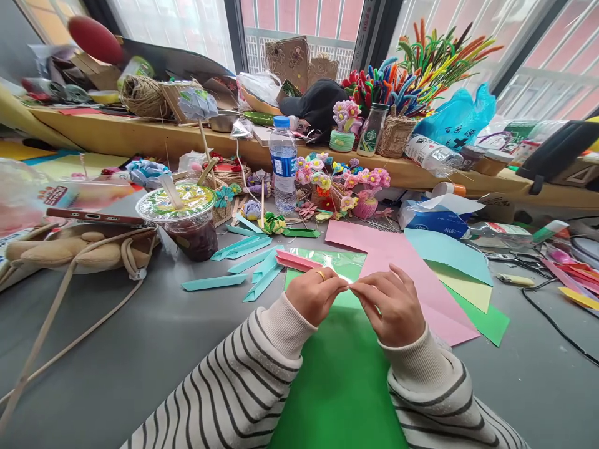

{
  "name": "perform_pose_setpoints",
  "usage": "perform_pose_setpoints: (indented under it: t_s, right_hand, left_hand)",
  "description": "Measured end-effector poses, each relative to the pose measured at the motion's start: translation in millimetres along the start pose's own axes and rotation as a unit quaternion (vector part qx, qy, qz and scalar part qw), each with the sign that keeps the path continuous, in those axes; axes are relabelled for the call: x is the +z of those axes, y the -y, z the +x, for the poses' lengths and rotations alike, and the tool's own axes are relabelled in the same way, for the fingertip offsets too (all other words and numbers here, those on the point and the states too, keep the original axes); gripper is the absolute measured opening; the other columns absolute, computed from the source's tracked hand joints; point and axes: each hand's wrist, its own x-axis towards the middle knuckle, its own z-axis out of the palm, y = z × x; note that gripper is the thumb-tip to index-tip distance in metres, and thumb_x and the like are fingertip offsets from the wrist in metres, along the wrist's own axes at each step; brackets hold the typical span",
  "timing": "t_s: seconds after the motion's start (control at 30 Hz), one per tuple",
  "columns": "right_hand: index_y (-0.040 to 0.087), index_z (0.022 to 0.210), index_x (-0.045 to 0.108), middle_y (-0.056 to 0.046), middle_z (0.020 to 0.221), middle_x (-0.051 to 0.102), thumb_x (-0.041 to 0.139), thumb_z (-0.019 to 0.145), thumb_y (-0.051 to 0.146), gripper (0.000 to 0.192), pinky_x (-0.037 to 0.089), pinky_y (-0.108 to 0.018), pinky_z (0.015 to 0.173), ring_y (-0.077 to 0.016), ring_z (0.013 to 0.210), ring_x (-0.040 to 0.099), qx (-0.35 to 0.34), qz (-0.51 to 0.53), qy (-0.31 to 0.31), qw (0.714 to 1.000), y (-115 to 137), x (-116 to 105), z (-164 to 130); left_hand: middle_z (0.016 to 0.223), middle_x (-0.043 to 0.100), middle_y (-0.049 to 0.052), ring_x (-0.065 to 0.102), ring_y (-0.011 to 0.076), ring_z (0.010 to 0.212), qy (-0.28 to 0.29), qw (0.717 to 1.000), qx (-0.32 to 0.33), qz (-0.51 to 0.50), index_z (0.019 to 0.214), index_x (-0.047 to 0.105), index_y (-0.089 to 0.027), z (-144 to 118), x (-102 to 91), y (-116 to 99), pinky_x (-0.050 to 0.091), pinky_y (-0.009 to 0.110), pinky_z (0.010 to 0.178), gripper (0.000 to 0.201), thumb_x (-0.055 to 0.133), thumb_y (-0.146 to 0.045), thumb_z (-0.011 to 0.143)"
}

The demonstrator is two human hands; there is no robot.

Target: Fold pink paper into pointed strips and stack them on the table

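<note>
My left hand (pixel 314 292) and my right hand (pixel 389 304) meet fingertip to fingertip over a green paper sheet (pixel 341 374) on the grey table. Between the fingertips they pinch a small thin piece (pixel 349 286); its colour and shape are too small to tell. A gold ring sits on a finger of my left hand. Both sleeves are striped white and dark. Just beyond my left hand lie folded pink strips (pixel 296 259), and several folded teal strips (pixel 253 260) lie farther left.
Pink (pixel 397 255), light blue (pixel 449 252), yellow and green sheets fan out to the right. A lidded cup of dark drink (pixel 187 221), a water bottle (pixel 283 163), paper flowers (pixel 346 184), a tissue pack (pixel 437 218) and a cluttered wooden shelf (pixel 140 134) stand behind. Cables lie at right.
</note>
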Motion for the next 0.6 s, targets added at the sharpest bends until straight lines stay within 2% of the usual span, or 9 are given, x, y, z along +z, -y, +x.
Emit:
perform_pose_setpoints:
  t_s: [0.1, 0.2, 0.27, 0.33, 0.4, 0.43, 0.53, 0.6]
  right_hand:
    - [0.021, 0.074, 0.064, 0.000, 0.065, 0.064, 0.050, 0.074, 0.016, 0.015, 0.030, -0.040, 0.084, -0.0151, 0.065, 0.056, -0.002, -0.011, 0.007, 1.000, -4, -1, -1]
    - [0.022, 0.077, 0.064, 0.001, 0.068, 0.065, 0.051, 0.074, 0.018, 0.013, 0.030, -0.040, 0.085, -0.0148, 0.065, 0.056, -0.006, -0.036, 0.011, 0.999, -19, -2, -6]
    - [0.022, 0.076, 0.064, 0.000, 0.070, 0.065, 0.051, 0.074, 0.019, 0.013, 0.031, -0.041, 0.084, -0.0161, 0.067, 0.057, 0.019, -0.058, 0.000, 0.998, -32, -3, -11]
    - [0.021, 0.074, 0.065, -0.003, 0.071, 0.065, 0.051, 0.074, 0.021, 0.014, 0.035, -0.042, 0.078, -0.0189, 0.068, 0.056, 0.050, -0.062, 0.015, 0.997, -42, -3, -14]
    - [0.019, 0.074, 0.065, -0.005, 0.072, 0.065, 0.051, 0.073, 0.024, 0.014, 0.042, -0.036, 0.069, -0.0202, 0.071, 0.056, 0.106, -0.001, 0.047, 0.993, -45, -3, -14]
    - [0.019, 0.075, 0.064, -0.005, 0.074, 0.065, 0.051, 0.073, 0.025, 0.015, 0.043, -0.034, 0.068, -0.0200, 0.073, 0.056, 0.123, 0.055, 0.083, 0.987, -44, -2, -14]
    - [0.018, 0.083, 0.062, -0.005, 0.081, 0.064, 0.056, 0.068, 0.034, 0.022, 0.046, -0.030, 0.068, -0.0190, 0.077, 0.058, 0.155, 0.227, 0.162, 0.948, -29, 2, -9]
    - [0.019, 0.080, 0.063, -0.005, 0.080, 0.065, 0.054, 0.069, 0.035, 0.021, 0.046, -0.030, 0.066, -0.0190, 0.074, 0.059, 0.198, 0.267, 0.119, 0.936, -18, 3, -7]
  left_hand:
    - [0.065, 0.062, 0.004, 0.057, 0.0121, 0.063, -0.018, 1.000, 0.001, 0.010, 0.073, 0.062, -0.014, -1, -1.5, 3, 0.047, 0.020, 0.059, 0.017, 0.045, -0.015, 0.075]
    - [0.068, 0.063, 0.005, 0.057, 0.0126, 0.065, -0.030, 0.999, -0.014, 0.019, 0.074, 0.063, -0.014, 0, -8.2, 8, 0.047, 0.021, 0.060, 0.016, 0.047, -0.015, 0.074]
    - [0.069, 0.064, 0.006, 0.057, 0.0133, 0.065, -0.041, 0.998, -0.041, 0.020, 0.074, 0.063, -0.014, 0, -13.4, 12, 0.046, 0.022, 0.061, 0.016, 0.047, -0.016, 0.074]
    - [0.069, 0.064, 0.006, 0.057, 0.0140, 0.065, -0.056, 0.994, -0.090, -0.002, 0.074, 0.063, -0.014, 1, -17.1, 15, 0.046, 0.024, 0.062, 0.015, 0.048, -0.018, 0.074]
    - [0.068, 0.063, 0.006, 0.056, 0.0133, 0.062, -0.056, 0.984, -0.158, -0.066, 0.073, 0.062, -0.013, 2, -17.7, 14, 0.045, 0.024, 0.060, 0.014, 0.049, -0.020, 0.073]
    - [0.068, 0.063, 0.006, 0.056, 0.0127, 0.060, -0.047, 0.973, -0.194, -0.114, 0.073, 0.061, -0.012, 2, -16.8, 12, 0.045, 0.023, 0.058, 0.015, 0.050, -0.022, 0.073]
    - [0.069, 0.062, 0.005, 0.057, 0.0128, 0.061, 0.018, 0.925, -0.288, -0.247, 0.072, 0.060, -0.012, 3, -11.0, 6, 0.045, 0.021, 0.054, 0.018, 0.050, -0.027, 0.072]
    - [0.069, 0.063, 0.005, 0.057, 0.0136, 0.062, 0.064, 0.898, -0.321, -0.294, 0.072, 0.060, -0.012, 3, -7.3, 3, 0.046, 0.022, 0.054, 0.019, 0.052, -0.029, 0.070]
